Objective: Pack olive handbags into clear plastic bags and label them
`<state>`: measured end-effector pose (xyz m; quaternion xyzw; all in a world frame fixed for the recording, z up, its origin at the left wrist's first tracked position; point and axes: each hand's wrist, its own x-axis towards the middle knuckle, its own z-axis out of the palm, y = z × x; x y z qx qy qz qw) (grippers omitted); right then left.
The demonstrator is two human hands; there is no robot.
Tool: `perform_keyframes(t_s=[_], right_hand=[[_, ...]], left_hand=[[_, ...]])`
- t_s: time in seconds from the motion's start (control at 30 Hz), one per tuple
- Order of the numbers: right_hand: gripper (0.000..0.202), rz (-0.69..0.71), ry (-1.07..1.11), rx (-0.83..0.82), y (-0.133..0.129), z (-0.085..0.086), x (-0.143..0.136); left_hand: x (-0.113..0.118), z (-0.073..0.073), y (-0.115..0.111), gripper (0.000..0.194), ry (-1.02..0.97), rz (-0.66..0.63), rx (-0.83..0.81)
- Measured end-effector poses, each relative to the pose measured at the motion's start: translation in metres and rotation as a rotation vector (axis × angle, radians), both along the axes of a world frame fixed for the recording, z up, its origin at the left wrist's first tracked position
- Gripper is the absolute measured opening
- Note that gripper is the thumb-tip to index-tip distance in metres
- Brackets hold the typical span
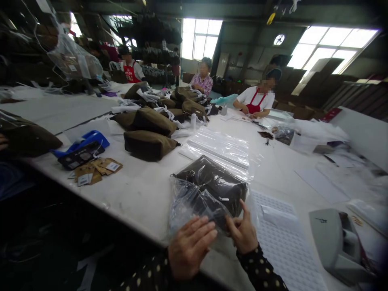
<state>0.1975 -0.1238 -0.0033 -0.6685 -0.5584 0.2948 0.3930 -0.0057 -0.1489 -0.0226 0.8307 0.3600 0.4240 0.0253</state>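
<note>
A dark bag [218,184] lies inside a clear plastic bag [184,206] near the table's front edge. My left hand [192,246] is flat with fingers stretched out, over the near end of the plastic. At the right near corner, my right hand [242,228] has its index finger extended over the dark bag, while the thumb and other fingers press together at the plastic's edge. Just beyond lies a stack of clear plastic bags [221,147]. To the right is a sheet of white labels [281,238].
Several olive bags [151,143] are heaped at centre left. Brown tags [97,169] and a blue tape dispenser [97,139] lie at left. A grey machine [330,242] stands at right. A person in a red apron [256,101] works across the table.
</note>
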Motion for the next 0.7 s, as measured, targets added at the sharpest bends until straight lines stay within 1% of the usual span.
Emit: perform_keyframes(t_s=[0.03, 0.07, 0.13, 0.17, 0.2, 0.27, 0.3, 0.33, 0.4, 0.43, 0.47, 0.5, 0.53, 0.6, 0.63, 0.7], right_hand=[[0.084, 0.0, -0.035, -0.01, 0.002, 0.001, 0.0], [0.085, 0.012, -0.071, -0.02, 0.004, 0.001, 0.003], [0.085, 0.051, -0.123, 0.002, 0.009, 0.004, 0.015], [0.082, 0.074, -0.147, 0.051, 0.011, 0.009, 0.023], [0.073, 0.099, -0.177, 0.126, 0.015, 0.016, 0.03], [0.04, 0.192, -0.25, 0.28, 0.026, 0.039, 0.039], [0.027, 0.275, -0.287, 0.3, 0.033, 0.053, 0.039], [0.023, 0.383, -0.323, 0.264, 0.043, 0.067, 0.035], [0.029, 0.643, -0.385, 0.106, 0.066, 0.088, 0.014], [0.03, 0.768, -0.435, 0.023, 0.078, 0.093, 0.0], [0.031, 0.856, -0.531, -0.046, 0.091, 0.094, -0.016], [0.032, 0.905, -0.659, -0.093, 0.103, 0.09, -0.032], [0.031, 0.913, -0.796, -0.128, 0.115, 0.083, -0.046], [0.029, 0.827, -1.024, -0.178, 0.137, 0.065, -0.067], [0.029, 0.766, -1.089, -0.183, 0.147, 0.057, -0.071], [0.032, 0.664, -1.107, -0.148, 0.167, 0.049, -0.069]], left_hand=[[0.007, -0.006, 0.014, 0.044, 0.132, -0.017, -0.001], [0.012, -0.014, 0.029, 0.048, 0.206, 0.031, -0.013], [0.017, -0.034, 0.057, 0.052, 0.258, 0.147, -0.05], [0.017, -0.043, 0.067, 0.053, 0.263, 0.182, -0.07], [0.017, -0.052, 0.074, 0.054, 0.265, 0.196, -0.09], [0.015, -0.062, 0.08, 0.056, 0.257, 0.183, -0.116], [0.014, -0.065, 0.079, 0.057, 0.244, 0.176, -0.122], [0.013, -0.065, 0.078, 0.057, 0.228, 0.17, -0.126], [0.013, -0.065, 0.075, 0.058, 0.194, 0.164, -0.128], [0.013, -0.064, 0.074, 0.058, 0.178, 0.163, -0.127], [0.013, -0.064, 0.073, 0.058, 0.165, 0.16, -0.124], [0.014, -0.064, 0.073, 0.058, 0.156, 0.157, -0.124], [0.014, -0.065, 0.073, 0.059, 0.147, 0.16, -0.13], [0.015, -0.067, 0.073, 0.061, 0.129, 0.174, -0.152], [0.015, -0.068, 0.073, 0.061, 0.123, 0.18, -0.16], [0.016, -0.069, 0.072, 0.061, 0.128, 0.182, -0.163]])
